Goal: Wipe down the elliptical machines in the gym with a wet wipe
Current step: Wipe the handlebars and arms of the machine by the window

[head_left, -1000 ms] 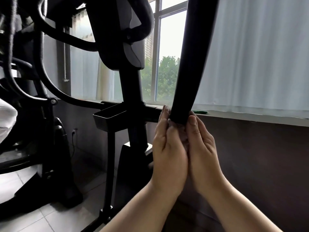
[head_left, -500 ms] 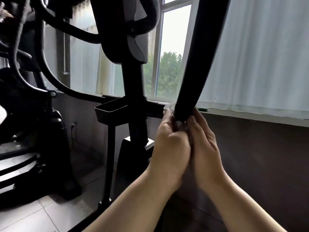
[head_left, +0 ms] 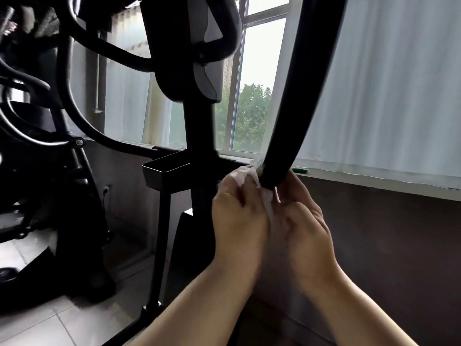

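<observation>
A thick black handlebar arm [head_left: 301, 83] of the elliptical slants down from the top right to the frame's middle. Both hands meet at its lower end. My left hand [head_left: 239, 218] and my right hand [head_left: 304, 226] hold a white wet wipe [head_left: 252, 176] between them, bunched against the bar's left side just below its end. The fingers of both hands curl round the wipe. The elliptical's black central column and console [head_left: 199, 108] stand behind, left of the hands.
A black tray-like holder [head_left: 164, 168] juts from the column. Curved black handlebars and another machine [head_left: 45, 121] fill the left. A window with white curtains [head_left: 386, 83] and a sill runs behind; a dark wall lies below it. Pale floor tiles [head_left: 50, 320] show at bottom left.
The hands have shifted slightly and parted a little, so the white wipe now shows plainly between them at the bar's end. The view has tilted a bit upward.
</observation>
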`<state>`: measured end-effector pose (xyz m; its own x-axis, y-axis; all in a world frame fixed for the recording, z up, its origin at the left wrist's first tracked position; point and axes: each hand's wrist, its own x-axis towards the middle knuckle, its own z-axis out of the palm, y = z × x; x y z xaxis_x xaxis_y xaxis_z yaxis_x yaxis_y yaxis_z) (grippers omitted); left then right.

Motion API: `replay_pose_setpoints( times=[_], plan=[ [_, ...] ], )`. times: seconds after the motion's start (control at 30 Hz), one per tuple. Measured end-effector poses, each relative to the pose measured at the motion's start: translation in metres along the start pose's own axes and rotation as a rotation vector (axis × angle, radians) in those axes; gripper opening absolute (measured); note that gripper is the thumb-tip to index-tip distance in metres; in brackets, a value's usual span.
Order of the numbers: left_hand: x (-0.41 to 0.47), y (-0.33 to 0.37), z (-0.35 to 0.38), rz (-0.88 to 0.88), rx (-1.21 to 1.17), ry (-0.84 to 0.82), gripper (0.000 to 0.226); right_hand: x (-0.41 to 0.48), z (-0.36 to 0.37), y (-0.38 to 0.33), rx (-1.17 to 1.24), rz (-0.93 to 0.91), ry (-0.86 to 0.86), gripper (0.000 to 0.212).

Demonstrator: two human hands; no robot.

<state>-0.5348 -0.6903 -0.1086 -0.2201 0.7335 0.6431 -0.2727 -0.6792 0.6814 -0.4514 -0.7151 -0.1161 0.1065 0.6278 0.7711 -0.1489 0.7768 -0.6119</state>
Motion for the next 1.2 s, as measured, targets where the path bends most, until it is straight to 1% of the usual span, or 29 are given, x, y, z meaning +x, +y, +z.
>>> replay_pose_setpoints(
  times=[0.07, 0.13, 0.2, 0.27, 0.33, 0.43, 0.57, 0.6, 0.7, 0.8, 0.83, 0.87, 0.93, 1.03, 1.13, 1.2],
  plan=[
    [-0.013, 0.013, 0.006, 0.074, -0.011, -0.045, 0.019, 0.0, -0.001, 0.0, 0.004, 0.014, -0.005, 0.062],
    [-0.025, 0.022, 0.009, 0.186, -0.045, -0.066, 0.022, 0.0, 0.0, -0.004, 0.04, 0.066, -0.008, 0.055],
    [-0.027, 0.022, 0.009, 0.258, -0.053, -0.102, 0.037, 0.0, 0.0, -0.01, 0.015, 0.08, 0.002, 0.048],
    [-0.021, 0.013, 0.005, 0.314, -0.023, -0.161, 0.045, 0.001, 0.005, -0.018, -0.033, 0.019, 0.023, 0.042],
    [-0.015, -0.002, 0.0, 0.331, 0.007, -0.206, 0.046, 0.004, 0.012, -0.025, -0.03, -0.059, 0.065, 0.035],
    [-0.012, -0.006, -0.007, 0.34, 0.007, -0.202, 0.045, 0.006, 0.019, -0.027, 0.014, -0.079, 0.077, 0.033],
    [-0.015, 0.015, -0.006, 0.478, 0.005, -0.163, 0.046, 0.002, 0.021, -0.026, 0.057, -0.053, 0.061, 0.03],
    [-0.015, 0.013, -0.004, 0.474, -0.001, -0.167, 0.047, 0.001, 0.022, -0.026, 0.051, -0.056, 0.063, 0.031],
    [-0.008, -0.01, -0.006, 0.369, 0.037, -0.184, 0.045, 0.0, 0.021, -0.024, -0.042, -0.08, 0.089, 0.034],
    [-0.007, -0.02, -0.009, 0.288, 0.09, -0.189, 0.045, 0.0, 0.02, -0.033, -0.326, -0.151, 0.058, 0.033],
    [-0.009, -0.017, -0.009, 0.294, 0.082, -0.174, 0.045, 0.001, 0.021, -0.04, -0.41, -0.191, 0.043, 0.031],
    [-0.011, -0.01, -0.008, 0.34, 0.069, -0.149, 0.046, 0.004, 0.022, -0.049, -0.459, -0.237, 0.038, 0.03],
    [-0.013, 0.002, -0.006, 0.431, 0.045, -0.117, 0.048, 0.014, 0.027, -0.069, -0.496, -0.304, 0.037, 0.028],
    [-0.008, -0.001, -0.003, 0.406, 0.037, -0.157, 0.049, 0.023, 0.037, -0.086, -0.527, -0.301, 0.017, 0.024],
    [-0.003, -0.011, -0.009, 0.374, 0.087, -0.188, 0.05, 0.026, 0.041, -0.092, -0.584, -0.273, -0.005, 0.028],
    [-0.002, -0.007, -0.013, 0.399, 0.081, -0.192, 0.051, 0.031, 0.045, -0.101, -0.607, -0.29, -0.005, 0.032]
  ],
)
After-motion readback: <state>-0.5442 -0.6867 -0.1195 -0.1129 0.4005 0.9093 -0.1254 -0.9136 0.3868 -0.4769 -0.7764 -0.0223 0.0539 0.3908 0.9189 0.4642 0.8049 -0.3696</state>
